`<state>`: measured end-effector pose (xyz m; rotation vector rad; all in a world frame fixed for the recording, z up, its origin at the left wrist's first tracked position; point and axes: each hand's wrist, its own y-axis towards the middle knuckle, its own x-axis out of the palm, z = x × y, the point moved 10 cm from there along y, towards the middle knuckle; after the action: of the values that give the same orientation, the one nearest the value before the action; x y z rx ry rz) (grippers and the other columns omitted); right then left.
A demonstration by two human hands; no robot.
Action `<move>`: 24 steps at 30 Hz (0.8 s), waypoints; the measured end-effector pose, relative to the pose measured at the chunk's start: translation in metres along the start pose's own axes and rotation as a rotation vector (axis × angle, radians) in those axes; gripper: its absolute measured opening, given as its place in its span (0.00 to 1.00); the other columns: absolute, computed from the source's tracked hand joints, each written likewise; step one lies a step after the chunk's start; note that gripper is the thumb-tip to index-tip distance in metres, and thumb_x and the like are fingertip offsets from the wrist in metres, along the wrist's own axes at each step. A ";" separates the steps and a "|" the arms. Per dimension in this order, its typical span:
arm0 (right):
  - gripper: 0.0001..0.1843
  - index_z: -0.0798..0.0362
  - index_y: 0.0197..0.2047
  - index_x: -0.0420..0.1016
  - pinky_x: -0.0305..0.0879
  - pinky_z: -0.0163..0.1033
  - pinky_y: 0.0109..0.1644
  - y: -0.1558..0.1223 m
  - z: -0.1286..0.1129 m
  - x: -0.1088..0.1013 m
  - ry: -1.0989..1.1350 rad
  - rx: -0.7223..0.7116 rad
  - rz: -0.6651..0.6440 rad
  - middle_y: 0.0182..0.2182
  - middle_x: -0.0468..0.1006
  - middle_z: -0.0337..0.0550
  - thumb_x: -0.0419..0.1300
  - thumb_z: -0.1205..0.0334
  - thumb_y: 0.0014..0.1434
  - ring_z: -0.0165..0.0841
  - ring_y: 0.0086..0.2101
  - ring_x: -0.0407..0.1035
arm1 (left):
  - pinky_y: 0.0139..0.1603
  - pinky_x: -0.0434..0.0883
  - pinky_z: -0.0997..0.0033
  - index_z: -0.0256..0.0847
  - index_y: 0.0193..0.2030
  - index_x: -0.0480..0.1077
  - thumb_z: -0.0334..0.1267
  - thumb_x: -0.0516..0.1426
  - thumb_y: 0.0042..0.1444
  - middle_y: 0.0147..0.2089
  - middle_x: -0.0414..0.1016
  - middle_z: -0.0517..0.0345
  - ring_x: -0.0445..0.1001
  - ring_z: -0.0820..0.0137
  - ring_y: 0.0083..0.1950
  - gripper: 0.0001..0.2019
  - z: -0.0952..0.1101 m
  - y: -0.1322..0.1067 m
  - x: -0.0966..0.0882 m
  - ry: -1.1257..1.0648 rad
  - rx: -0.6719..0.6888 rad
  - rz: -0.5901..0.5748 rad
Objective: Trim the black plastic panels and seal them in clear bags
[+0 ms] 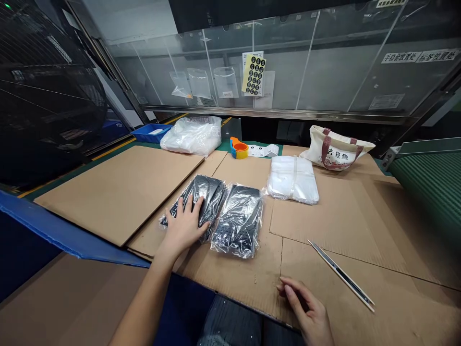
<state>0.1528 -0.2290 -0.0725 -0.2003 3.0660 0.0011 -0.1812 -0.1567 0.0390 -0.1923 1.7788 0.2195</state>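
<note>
The left hand (183,227) lies spread flat, fingers apart, pressing down on a clear plastic bag holding black items (203,201) at lower centre. It isn't pinching anything; the flat press looks meant to hold the slippery bag steady. A second bag of black items (237,222) lies just beside the first, the two set side by side, apparently so both stay within easy reach. The right hand (306,307) rests at lower right, loosely curled and empty, its fingertips on the cardboard sheet (234,283) near the worktop's front edge. Just beyond it lies a slim metal strip (342,276), its type hard to tell, placed where that hand could readily take it.

Further up sit a banded stack of white plastic bags (292,180), an orange-and-blue tape dispenser (239,149) and a canvas tote bag (334,149), probably kept back to leave working room. A blue tray (150,133) and a bulging white plastic bag (192,137) stand at upper left, while a green conveyor belt (428,192) runs along the right.
</note>
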 end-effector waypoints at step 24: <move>0.09 0.45 0.41 0.81 0.75 0.31 0.40 0.013 -0.115 -0.088 -0.151 -0.259 0.318 0.33 0.83 0.41 0.61 0.56 0.61 0.31 0.33 0.77 | 0.54 0.75 0.66 0.36 0.56 0.67 0.36 0.52 0.62 0.58 0.73 0.45 0.72 0.61 0.59 0.17 0.207 -0.139 -0.044 -0.638 1.037 0.551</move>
<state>0.2306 -0.2052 0.0479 0.2633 2.9009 0.4101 0.0584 -0.2391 0.0318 1.0090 1.0810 -0.2511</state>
